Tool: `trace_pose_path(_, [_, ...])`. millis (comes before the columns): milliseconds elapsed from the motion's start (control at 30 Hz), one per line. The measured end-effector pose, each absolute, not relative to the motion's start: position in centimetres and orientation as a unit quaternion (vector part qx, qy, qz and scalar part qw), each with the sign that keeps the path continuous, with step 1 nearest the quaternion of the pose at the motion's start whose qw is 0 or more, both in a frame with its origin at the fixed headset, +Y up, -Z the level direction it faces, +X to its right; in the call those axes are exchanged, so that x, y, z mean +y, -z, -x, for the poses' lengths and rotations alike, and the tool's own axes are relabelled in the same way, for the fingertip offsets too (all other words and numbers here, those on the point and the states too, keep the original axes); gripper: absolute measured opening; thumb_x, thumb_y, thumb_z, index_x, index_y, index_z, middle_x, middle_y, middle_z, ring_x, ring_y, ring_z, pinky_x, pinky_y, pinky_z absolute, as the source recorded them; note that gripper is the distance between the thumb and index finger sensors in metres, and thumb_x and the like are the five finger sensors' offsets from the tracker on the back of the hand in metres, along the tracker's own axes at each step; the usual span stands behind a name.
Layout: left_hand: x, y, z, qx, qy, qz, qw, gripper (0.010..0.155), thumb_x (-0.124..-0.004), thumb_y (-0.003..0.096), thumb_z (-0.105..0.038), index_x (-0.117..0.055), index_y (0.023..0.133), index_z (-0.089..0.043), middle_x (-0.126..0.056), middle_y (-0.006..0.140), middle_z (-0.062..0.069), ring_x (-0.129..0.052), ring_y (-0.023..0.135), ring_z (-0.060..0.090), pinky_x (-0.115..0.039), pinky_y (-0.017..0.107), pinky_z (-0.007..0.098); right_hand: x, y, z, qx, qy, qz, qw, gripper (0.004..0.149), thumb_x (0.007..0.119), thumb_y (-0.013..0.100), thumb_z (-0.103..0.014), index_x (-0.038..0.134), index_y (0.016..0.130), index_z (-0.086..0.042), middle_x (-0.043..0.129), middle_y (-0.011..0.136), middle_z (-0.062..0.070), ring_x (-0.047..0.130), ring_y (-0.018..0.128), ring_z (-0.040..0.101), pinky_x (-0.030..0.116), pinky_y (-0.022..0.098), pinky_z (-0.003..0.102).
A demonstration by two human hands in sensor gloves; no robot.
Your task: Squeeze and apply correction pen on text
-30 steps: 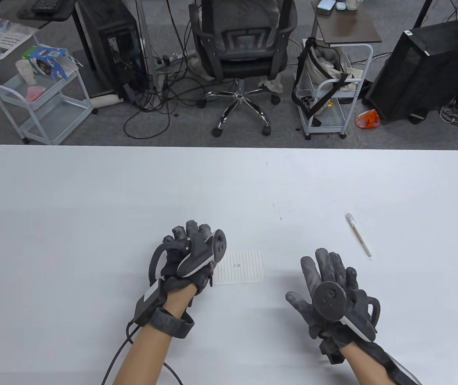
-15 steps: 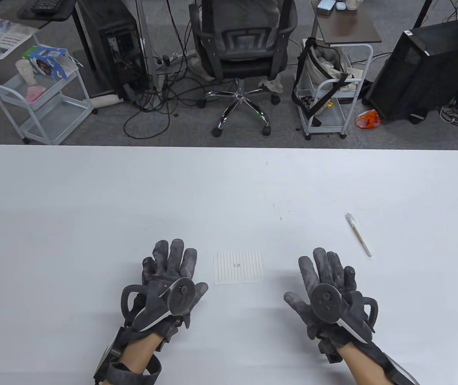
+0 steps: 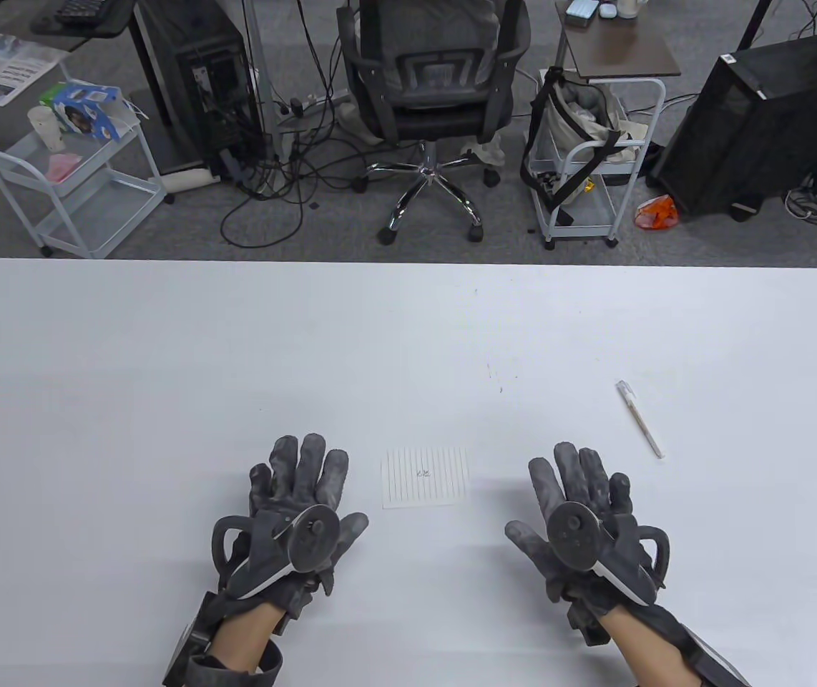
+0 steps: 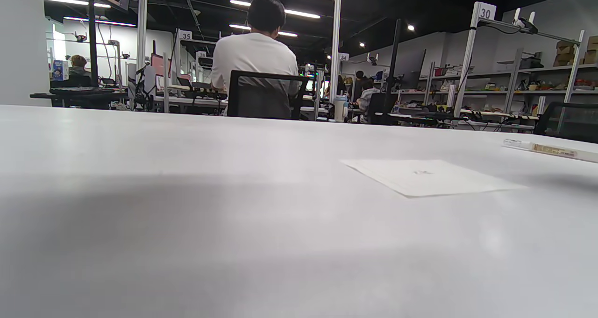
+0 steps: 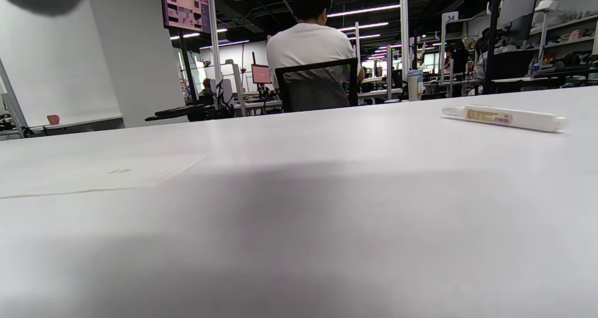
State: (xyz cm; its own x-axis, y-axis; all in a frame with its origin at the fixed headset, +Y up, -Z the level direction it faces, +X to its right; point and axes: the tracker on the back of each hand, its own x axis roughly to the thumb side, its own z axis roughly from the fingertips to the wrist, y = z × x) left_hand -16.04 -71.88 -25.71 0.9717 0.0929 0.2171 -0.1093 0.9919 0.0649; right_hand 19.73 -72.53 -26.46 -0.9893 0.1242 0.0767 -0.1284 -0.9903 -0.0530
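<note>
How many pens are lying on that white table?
1. The correction pen lies alone on the table, beyond the right hand and right of the lined paper. None seems hidden.

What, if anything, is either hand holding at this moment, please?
Nothing is held. The left hand and right hand lie open on the table; the correction pen lies untouched beyond the right hand.

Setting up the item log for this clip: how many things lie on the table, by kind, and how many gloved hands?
Correction pen: 1
Lined paper slip with small writing: 1
Gloved hands: 2, left hand and right hand, neither holding anything
Total: 4
</note>
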Motion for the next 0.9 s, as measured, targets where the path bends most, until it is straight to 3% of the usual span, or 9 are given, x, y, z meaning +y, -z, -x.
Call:
trace_pose_path(167, [-71.9,25.9,16.3,-0.102,-0.048,-0.034,0.993,0.085,-0.056,0.0383,-0.07,-0.029,0.108,-0.03,-0.023,0.12,0.006,-0.029,0.111,0.043,-0.042,0.074,0.068,-70.7,29.1,-21.3,-0.039,-0.998,-0.001,0.042,0.083,0.059,0.037,-0.076,0.031,0.105,-0.039,0.018,0.122,-0.003,0.019,0.112,0.034,0.028,0.08,0.065])
trace_pose_path(467, [-71.7,25.7,15.8,-0.112,-0.045,-0.034,0.992,0.085,-0.056,0.0384,-0.071,-0.029,0.108,-0.031,-0.024,0.12,0.005,-0.029,0.111,0.043,-0.041,0.074,0.068,-66.7,35.0,-26.6,-0.062,-0.983,0.129,0.118,0.082,0.065,0.036,-0.073,0.036,0.105,-0.038,0.023,0.122,-0.004,0.023,0.113,0.032,0.029,0.081,0.064])
trace_pose_path(667, [-71.7,25.7,15.8,-0.11,-0.045,-0.034,0.992,0.085,-0.056,0.0384,-0.071,-0.03,0.108,-0.03,-0.025,0.12,0.005,-0.029,0.111,0.043,-0.041,0.074,0.069,-68.7,37.4,-29.0,-0.041,-0.974,0.201,0.094,0.082,0.07,0.036,-0.071,0.038,0.105,-0.038,0.028,0.122,-0.004,0.034,0.113,0.032,0.039,0.082,0.061])
trace_pose_path(900, [-71.7,25.8,16.0,-0.105,-0.051,-0.032,0.993,0.084,-0.057,0.0384,-0.07,-0.031,0.108,-0.03,-0.026,0.12,0.006,-0.03,0.111,0.044,-0.042,0.073,0.069,-72.1,38.9,-30.8,-0.021,-0.965,0.254,0.059,0.08,0.079,0.036,-0.064,0.047,0.103,-0.035,0.046,0.119,-0.003,0.05,0.109,0.031,0.049,0.08,0.057])
